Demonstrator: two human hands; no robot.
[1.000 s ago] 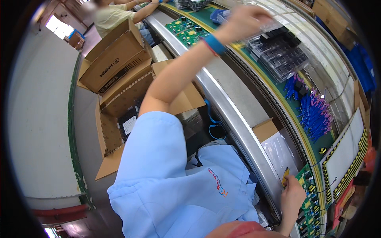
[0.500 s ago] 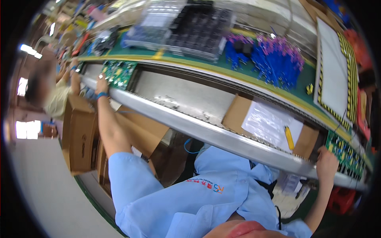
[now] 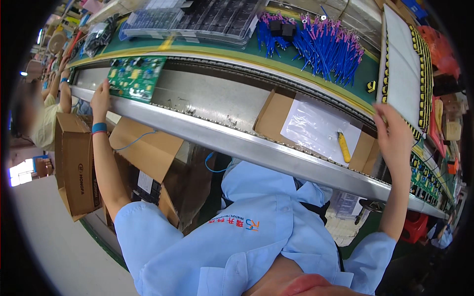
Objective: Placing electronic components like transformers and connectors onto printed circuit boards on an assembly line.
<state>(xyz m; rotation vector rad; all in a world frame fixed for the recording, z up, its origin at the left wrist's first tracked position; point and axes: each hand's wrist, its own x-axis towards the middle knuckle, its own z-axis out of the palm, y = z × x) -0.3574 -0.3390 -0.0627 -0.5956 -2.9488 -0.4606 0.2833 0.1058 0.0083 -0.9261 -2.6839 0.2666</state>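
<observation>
At the left of the conveyor, my left hand (image 3: pixel 100 100) grips the near left corner of a green circuit board (image 3: pixel 134 78) that lies across the two rails. My right hand (image 3: pixel 396 139) is raised over the right part of the line, fingers loosely bent and apart, with nothing visible in them. Just beyond its fingertips, a small yellow-and-black piece (image 3: pixel 371 87) lies on the green bench. More green circuit boards (image 3: pixel 425 180) sit on the line to the right of my right wrist, partly hidden by it.
Between the rails (image 3: pixel 237 140) rests an open cardboard box (image 3: pixel 269 116) with a plastic-covered white sheet (image 3: pixel 316 123) and a yellow-handled cutter (image 3: pixel 344 148). Blue wires with pink ends (image 3: pixel 328 52) and black-celled trays (image 3: pixel 212 22) line the bench. Cartons (image 3: pixel 76 163) stand lower left; a co-worker (image 3: pixel 44 118) is beyond.
My right hand has left the circuit board at the right and risen toward the bench edge. My left hand stays on its board. The whole view has shifted somewhat.
</observation>
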